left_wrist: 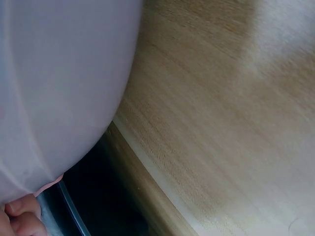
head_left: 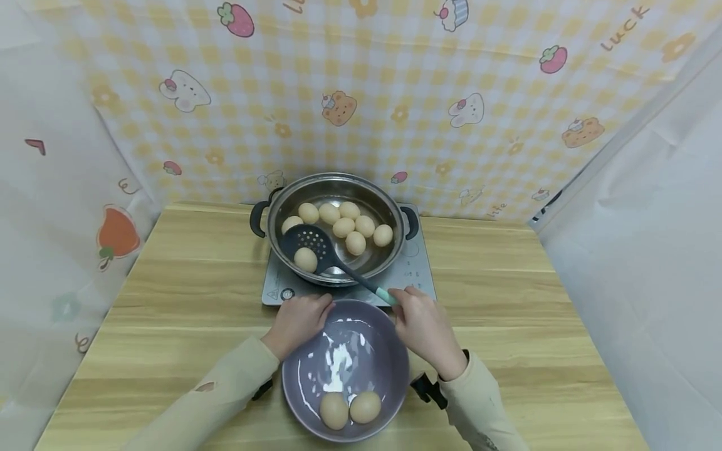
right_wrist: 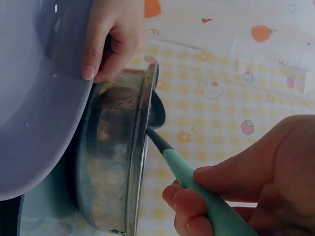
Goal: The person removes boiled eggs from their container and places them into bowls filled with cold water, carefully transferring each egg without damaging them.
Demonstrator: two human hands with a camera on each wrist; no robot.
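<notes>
My right hand [head_left: 425,327] grips the mint-green handle of a dark slotted spoon [head_left: 356,276]. Its perforated head lies inside a steel pot [head_left: 397,210], with one brown egg [head_left: 306,259] on it near the pot's front left. Several more eggs [head_left: 344,227] sit on the pot's bottom. My left hand [head_left: 300,321] pinches the far rim of a purple-grey bowl [head_left: 389,351], thumb on the inner side in the right wrist view. Two eggs [head_left: 334,411] rest at the bowl's near side. From the left wrist, mostly the bowl's outer wall [left_wrist: 69,73] shows.
Under the pot is a grey induction cooker [head_left: 414,272], its front edge just beyond the bowl. A wooden table [head_left: 507,294] carries everything. A yellow checked sheet [head_left: 395,81] hangs close behind the pot, with white sheets [head_left: 648,207] at both sides.
</notes>
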